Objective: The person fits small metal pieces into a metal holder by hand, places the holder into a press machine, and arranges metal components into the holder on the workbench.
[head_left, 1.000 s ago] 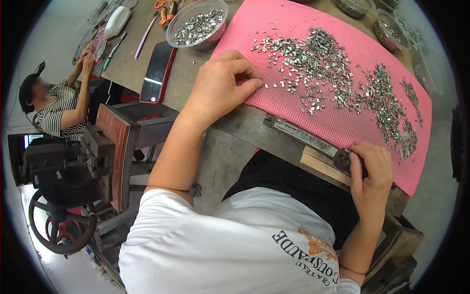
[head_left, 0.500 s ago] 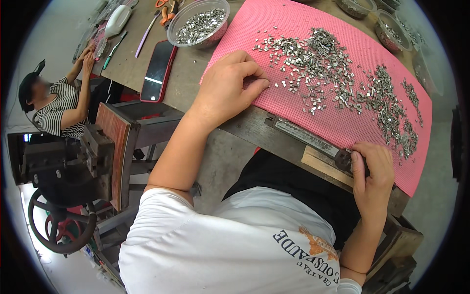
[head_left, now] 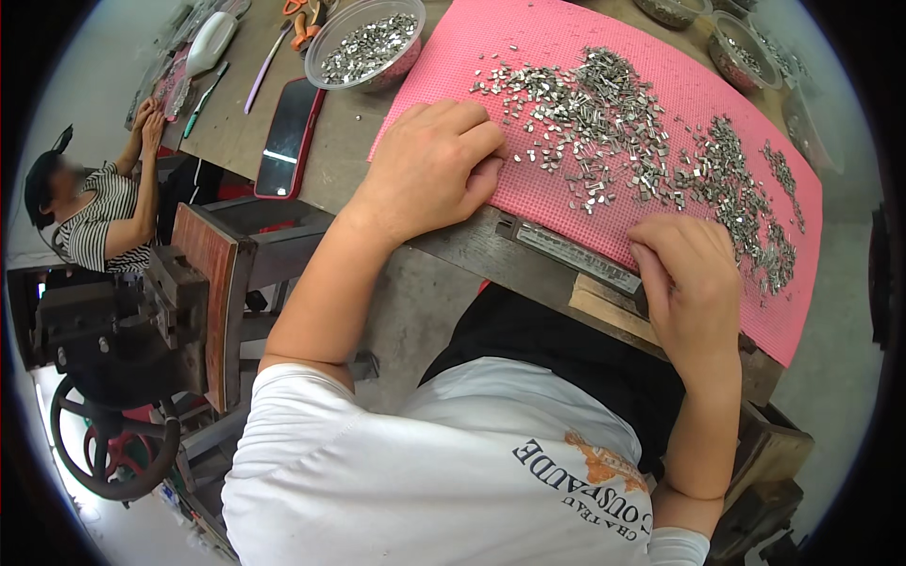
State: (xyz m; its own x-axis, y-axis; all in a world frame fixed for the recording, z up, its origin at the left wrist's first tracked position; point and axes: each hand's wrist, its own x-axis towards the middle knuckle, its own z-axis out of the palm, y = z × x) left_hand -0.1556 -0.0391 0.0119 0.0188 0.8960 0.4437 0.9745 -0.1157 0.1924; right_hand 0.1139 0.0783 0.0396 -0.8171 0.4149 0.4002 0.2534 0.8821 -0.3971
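Observation:
Small silvery metal pieces [head_left: 604,113] lie in loose heaps on a pink textured mat [head_left: 472,57]. My left hand [head_left: 434,170] rests at the mat's near left edge, its fingers curled and thumb against the index finger. Whatever it may pinch is hidden. A narrow dark metal bar-shaped fixture [head_left: 571,253] with a light, lined face runs along the near edge, between my hands. Over its right end and the mat is my right hand [head_left: 694,283], fingers bent down and closed toward the thumb; the fingertips' contents are hidden.
A wooden block [head_left: 613,307] sits below the fixture. On the left are a clear bowl of metal pieces [head_left: 368,52], a red-cased phone [head_left: 288,137] and toothbrushes [head_left: 206,99]. More bowls [head_left: 741,52] stand far right. Another person [head_left: 104,208] sits beyond a handwheel machine [head_left: 113,434].
My right hand has moved left and farther onto the mat from the fixture's right end. My left thumb has drawn in toward the curled fingers. The whole view has shifted slightly.

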